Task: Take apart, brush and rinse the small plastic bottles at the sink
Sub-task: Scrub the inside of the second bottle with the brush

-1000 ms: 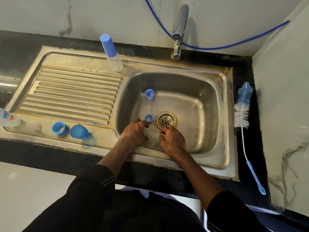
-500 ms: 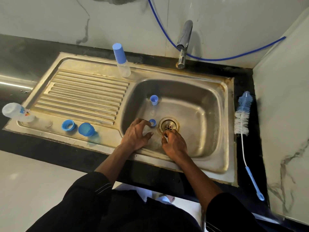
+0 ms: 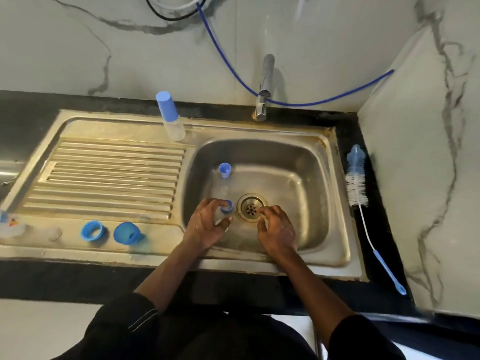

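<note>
While the left hand is gripping a clear bottle on the sink floor beside the drain, presumably steadying it for uncapping, the right hand is hovering alongside, fingers curled; whether holding anything, cannot tell. Brush is lying at the right edge of the counter.

Left open the right and rear of the sink basin. Crowded at the front by the right hand and the left hand gripping a clear bottle, with a blue-topped bottle standing behind. Overhung at the back by the tap.
</note>
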